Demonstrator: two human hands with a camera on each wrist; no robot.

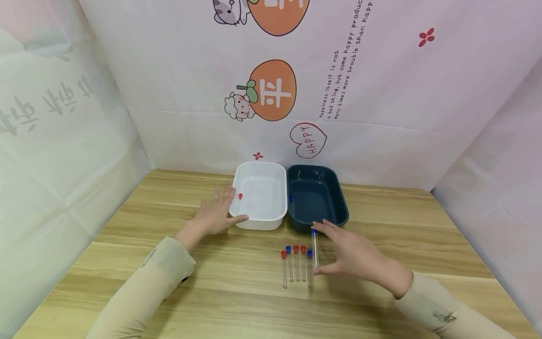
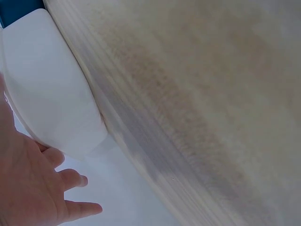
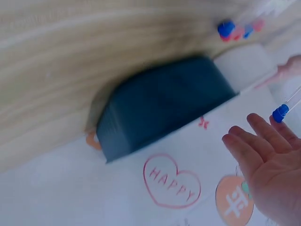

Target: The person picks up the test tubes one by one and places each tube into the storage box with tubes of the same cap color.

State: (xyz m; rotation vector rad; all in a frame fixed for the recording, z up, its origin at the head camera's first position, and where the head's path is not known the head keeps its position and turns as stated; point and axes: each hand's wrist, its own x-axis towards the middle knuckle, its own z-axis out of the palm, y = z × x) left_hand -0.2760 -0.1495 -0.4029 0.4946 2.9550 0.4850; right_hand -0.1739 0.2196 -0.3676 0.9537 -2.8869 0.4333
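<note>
My right hand (image 1: 357,254) pinches a clear test tube with a blue cap (image 1: 315,249) lengthwise between thumb and fingertips, just in front of the dark blue bin (image 1: 344,207). In the right wrist view the tube's blue cap (image 3: 281,113) shows at the fingertips. My left hand (image 1: 213,215) rests spread against the left side of the white bin (image 1: 260,225), thumb along its front rim. Several tubes with red and blue caps (image 1: 296,263) lie side by side on the table, left of the right hand. A red cap (image 1: 240,196) shows inside the white bin, a blue cap (image 1: 291,198) inside the dark one.
Both bins stand side by side at the back of the wooden table (image 1: 237,292). Close behind them hangs a printed white cloth (image 1: 190,84), with more cloth on the left and right sides.
</note>
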